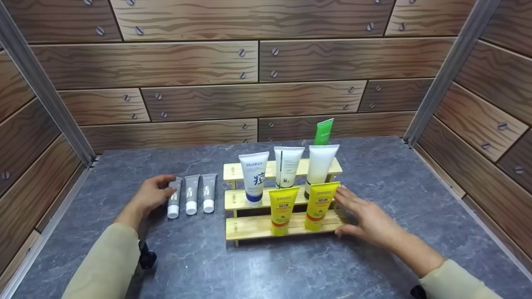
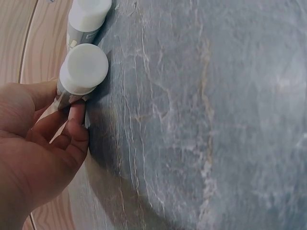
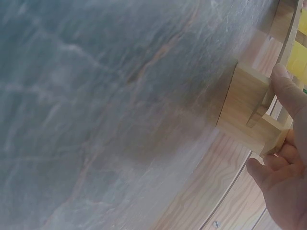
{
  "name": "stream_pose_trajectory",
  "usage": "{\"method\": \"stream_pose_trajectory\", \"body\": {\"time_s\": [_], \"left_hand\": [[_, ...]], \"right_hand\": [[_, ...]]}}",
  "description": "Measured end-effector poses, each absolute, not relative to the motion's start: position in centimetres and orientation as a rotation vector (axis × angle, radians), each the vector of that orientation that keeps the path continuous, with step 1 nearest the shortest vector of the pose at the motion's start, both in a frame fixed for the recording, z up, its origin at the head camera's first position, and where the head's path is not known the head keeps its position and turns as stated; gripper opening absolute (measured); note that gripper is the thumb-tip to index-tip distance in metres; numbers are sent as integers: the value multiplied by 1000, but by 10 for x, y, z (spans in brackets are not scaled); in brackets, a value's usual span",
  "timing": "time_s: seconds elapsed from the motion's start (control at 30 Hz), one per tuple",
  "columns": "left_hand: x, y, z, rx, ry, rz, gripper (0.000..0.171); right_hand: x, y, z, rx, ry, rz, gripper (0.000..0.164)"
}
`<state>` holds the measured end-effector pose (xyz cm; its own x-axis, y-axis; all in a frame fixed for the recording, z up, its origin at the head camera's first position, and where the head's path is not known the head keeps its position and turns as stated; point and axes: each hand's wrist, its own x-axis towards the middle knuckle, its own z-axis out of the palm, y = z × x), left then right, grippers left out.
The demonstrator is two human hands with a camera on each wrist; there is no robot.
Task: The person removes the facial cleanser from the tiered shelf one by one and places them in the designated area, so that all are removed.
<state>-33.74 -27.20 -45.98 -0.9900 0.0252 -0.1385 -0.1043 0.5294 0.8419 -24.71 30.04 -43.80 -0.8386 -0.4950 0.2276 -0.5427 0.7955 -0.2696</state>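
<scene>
My left hand pinches the leftmost grey tube between thumb and fingers. That tube lies on the table, and its white cap faces the left wrist camera. Two more grey tubes, a middle one and a right one, lie beside it in a row. At the right end of a three-step wooden rack, my right hand grips the side. Its thumb is at the front step's edge and its fingers curl round the side panel, partly hidden.
Two yellow tubes stand on the rack's front step. Behind them are a white-and-blue tube, a white tube with a green stripe, a plain white tube and a green tube. Wood-patterned walls enclose the grey table.
</scene>
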Motion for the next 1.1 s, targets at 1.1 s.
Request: {"method": "stream_pose_trajectory", "body": {"time_s": [1.1], "left_hand": [[-320, -297, -438, -4, 2743, 1454, 50]], "right_hand": [[-249, 301, -438, 820, -2848, 507, 95]]}}
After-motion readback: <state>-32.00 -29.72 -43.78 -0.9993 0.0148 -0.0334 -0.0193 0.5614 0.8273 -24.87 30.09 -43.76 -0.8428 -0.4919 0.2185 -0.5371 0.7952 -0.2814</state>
